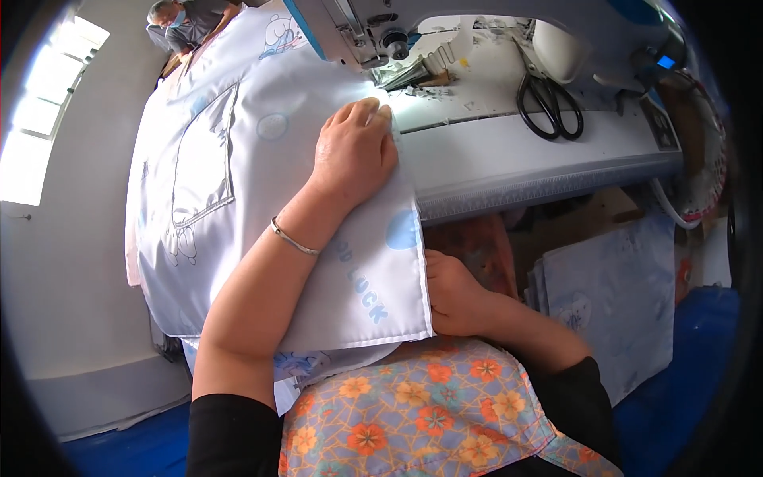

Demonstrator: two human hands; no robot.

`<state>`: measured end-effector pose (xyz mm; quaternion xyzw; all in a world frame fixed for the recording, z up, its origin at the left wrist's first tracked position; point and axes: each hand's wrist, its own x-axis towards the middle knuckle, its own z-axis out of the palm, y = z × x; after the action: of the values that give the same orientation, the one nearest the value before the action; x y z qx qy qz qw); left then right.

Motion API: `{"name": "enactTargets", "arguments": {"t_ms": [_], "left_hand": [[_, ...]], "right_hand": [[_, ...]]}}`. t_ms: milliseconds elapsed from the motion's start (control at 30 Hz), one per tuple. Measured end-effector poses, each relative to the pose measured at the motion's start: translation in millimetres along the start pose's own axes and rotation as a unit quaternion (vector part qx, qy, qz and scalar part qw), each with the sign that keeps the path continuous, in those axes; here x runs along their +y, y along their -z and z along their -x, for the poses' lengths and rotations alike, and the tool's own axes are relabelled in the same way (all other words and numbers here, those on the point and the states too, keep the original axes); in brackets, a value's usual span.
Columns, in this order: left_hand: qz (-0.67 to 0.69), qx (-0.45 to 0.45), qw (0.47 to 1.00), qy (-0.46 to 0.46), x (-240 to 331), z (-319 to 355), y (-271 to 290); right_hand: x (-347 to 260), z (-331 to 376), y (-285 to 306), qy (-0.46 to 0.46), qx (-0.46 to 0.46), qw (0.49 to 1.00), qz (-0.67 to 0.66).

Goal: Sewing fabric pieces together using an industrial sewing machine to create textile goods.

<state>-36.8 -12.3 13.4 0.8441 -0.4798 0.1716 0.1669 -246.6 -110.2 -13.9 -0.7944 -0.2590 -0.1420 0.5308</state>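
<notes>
A large white printed cloth (262, 167) with pale blue figures and a dark-edged, pocket-shaped patch spreads over the sewing table and hangs toward my lap. My left hand (355, 151) is on its right edge, just below the needle area of the sewing machine (393, 48). Its fingers are bent and pressed together on the cloth. Lower down, at the near right corner, my right hand (457, 296) grips the same edge, its fingertips partly hidden behind the cloth. The edge runs nearly straight between both hands.
Black-handled scissors (548, 103) lie on the machine bed, right of the needle. Thread scraps and small metal parts (413, 73) sit near the needle. A ruler strip (548, 181) follows the table's front edge. Folded printed cloths (608, 298) hang at right. Another person (191, 22) works at far left.
</notes>
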Motion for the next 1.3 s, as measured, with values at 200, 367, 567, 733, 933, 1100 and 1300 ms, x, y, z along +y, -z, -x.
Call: {"name": "enactTargets", "arguments": {"t_ms": [200,367,567,733,933,1100,1300], "left_hand": [[0.023,0.010,1.000,-0.005,-8,-10,0],[0.009,-0.018,0.999,-0.026,4,-8,11],[0.025,0.011,0.993,-0.115,-32,-23,5],[0.008,-0.058,0.995,-0.079,-16,-20,11],[-0.015,-0.011,0.995,-0.101,-38,-24,10],[0.023,-0.038,0.984,-0.173,-45,-33,12],[-0.003,-0.056,0.997,-0.062,-21,-10,17]], "right_hand": [[12,-10,7,0.020,0.012,1.000,0.014],[18,-13,10,0.016,0.069,0.996,0.060],[21,-34,25,0.037,0.086,0.993,0.069],[22,-41,32,-0.069,0.097,0.993,0.003],[29,-58,42,-0.049,0.086,0.992,0.080],[39,-66,51,-0.052,0.071,0.985,0.151],[34,-62,53,-0.090,0.046,0.972,0.210]]}}
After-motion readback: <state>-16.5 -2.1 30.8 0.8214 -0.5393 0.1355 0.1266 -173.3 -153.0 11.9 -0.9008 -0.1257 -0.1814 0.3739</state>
